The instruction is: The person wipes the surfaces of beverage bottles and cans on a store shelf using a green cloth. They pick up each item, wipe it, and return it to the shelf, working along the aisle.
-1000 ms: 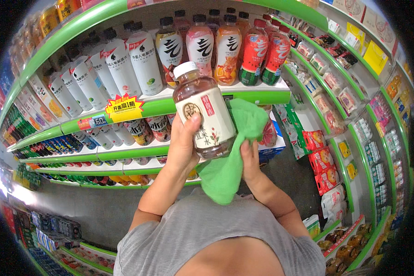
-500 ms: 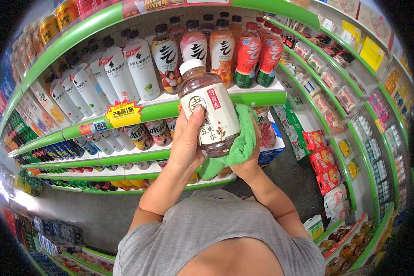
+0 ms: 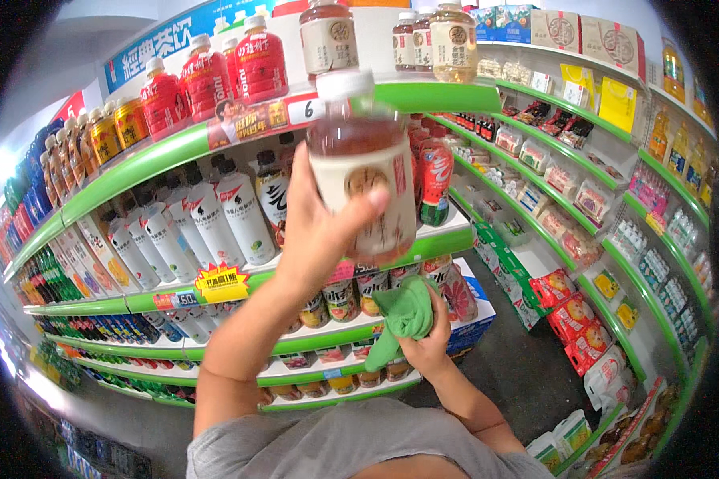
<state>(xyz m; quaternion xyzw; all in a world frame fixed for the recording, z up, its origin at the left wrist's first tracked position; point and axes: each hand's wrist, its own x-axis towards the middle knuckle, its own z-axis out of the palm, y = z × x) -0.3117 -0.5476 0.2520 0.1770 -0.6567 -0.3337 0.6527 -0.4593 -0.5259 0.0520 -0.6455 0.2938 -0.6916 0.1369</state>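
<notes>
My left hand (image 3: pixel 331 211) is wrapped around a plastic drink bottle (image 3: pixel 361 164) with a white cap, a cream label and reddish-brown liquid. Blurred a little by motion, the bottle is upright in front of the upper shelf's green edge (image 3: pixel 435 97). Lower and to the right, my right hand (image 3: pixel 430 331) grips a bunched green cloth (image 3: pixel 403 315), apart from the bottle. Behind and above, a similar bottle (image 3: pixel 328 40) stands on the top shelf, with several more labelled bottles (image 3: pixel 453 40) to its right.
Red drink bottles (image 3: pixel 256 60) and golden cans (image 3: pixel 129 120) line the top shelf's left part. White bottles (image 3: pixel 244 211) fill the shelf below, beside a yellow starburst tag (image 3: pixel 221 282). Shelves with packaged goods (image 3: pixel 551 156) curve along the right, above red packs (image 3: pixel 571 307) near the dark floor (image 3: pixel 503 375).
My left hand has lifted the bottle up toward the top shelf. The green cloth in my right hand has come away from the bottle and sits lower. The view has tilted upward.
</notes>
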